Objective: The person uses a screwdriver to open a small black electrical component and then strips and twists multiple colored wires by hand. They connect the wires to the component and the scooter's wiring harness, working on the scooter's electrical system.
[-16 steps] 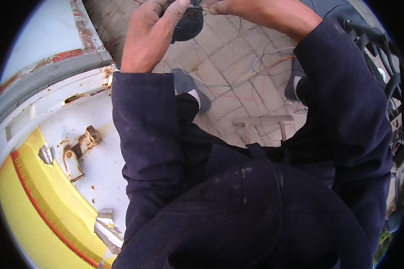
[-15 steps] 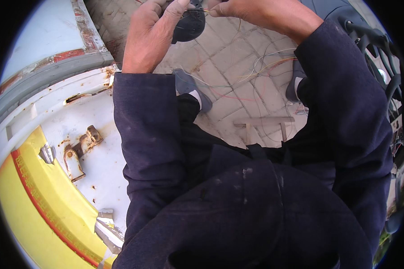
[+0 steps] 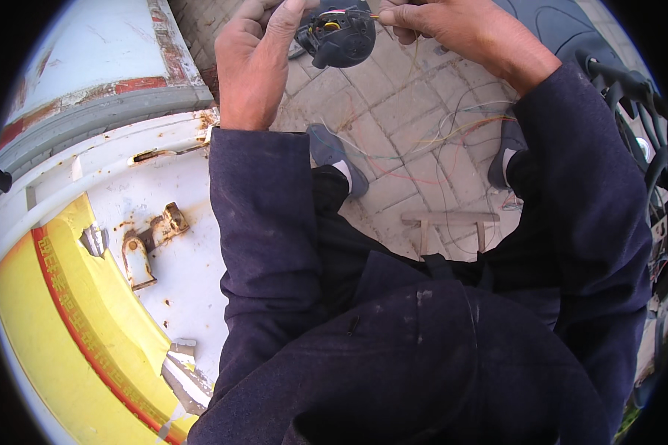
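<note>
My left hand (image 3: 256, 70) is closed round the left side of a black, round plastic housing (image 3: 349, 46) at the top of the view. A yellow part and an opening with wires show in the housing's upper face. At its right, my right hand (image 3: 445, 26) pinches a thin wire between thumb and forefinger. That wire runs in toward the top of the housing; its end I cannot make out. Behind the hands, several thin coloured wires (image 3: 416, 152) trail over the paving and between my two shoes (image 3: 341, 156).
To the left stands a rusty white metal panel (image 3: 189, 259) with a hinge-like bracket (image 3: 152, 237) and torn yellow sheeting (image 3: 74, 297). A small wooden stool (image 3: 453, 218) is between my legs. Black tubular parts (image 3: 631, 104) line the right edge, over grey paving (image 3: 393, 96).
The housing has turned, bringing its opening and yellow part into view. My right hand has shifted right, slightly away from the housing. The whole view has moved a little.
</note>
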The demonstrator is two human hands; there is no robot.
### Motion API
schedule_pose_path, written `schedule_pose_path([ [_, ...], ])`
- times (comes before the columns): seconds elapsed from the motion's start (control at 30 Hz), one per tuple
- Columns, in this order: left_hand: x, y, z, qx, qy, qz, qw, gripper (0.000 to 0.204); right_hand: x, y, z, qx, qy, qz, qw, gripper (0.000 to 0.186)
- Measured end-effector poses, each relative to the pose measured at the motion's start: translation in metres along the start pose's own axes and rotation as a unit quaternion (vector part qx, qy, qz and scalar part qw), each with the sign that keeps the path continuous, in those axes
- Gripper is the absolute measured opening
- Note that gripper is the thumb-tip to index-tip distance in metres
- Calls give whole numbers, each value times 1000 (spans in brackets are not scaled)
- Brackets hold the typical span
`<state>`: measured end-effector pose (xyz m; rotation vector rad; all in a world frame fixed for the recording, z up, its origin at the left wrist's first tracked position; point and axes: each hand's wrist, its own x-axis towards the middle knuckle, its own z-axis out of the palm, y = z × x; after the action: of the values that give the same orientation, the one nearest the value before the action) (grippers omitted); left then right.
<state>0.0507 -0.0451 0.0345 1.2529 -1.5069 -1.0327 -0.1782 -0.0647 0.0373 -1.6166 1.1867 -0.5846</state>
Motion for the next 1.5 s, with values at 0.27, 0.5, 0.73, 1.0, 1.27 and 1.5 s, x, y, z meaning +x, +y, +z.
schedule_pose_path([
  [0.27,-4,0,14,75,-19,33,996,30,2,7,1,-93,17,-36,995,14],
  [0.5,-2,4,22,237,-88,185,950,28,6,14,8,-107,40,-100,989,14],
  [0.73,-10,17,24,227,-137,59,962,23,6,13,8,-135,96,-135,977,16],
  [1.0,-7,9,32,74,-132,-82,985,17,4,13,9,-125,53,-149,979,19],
  [1.27,-9,4,28,8,-146,-63,987,15,1,22,17,-213,164,-294,917,15],
  [1.5,-11,10,30,64,-53,-105,991,15,4,16,22,-84,122,-205,968,18],
])
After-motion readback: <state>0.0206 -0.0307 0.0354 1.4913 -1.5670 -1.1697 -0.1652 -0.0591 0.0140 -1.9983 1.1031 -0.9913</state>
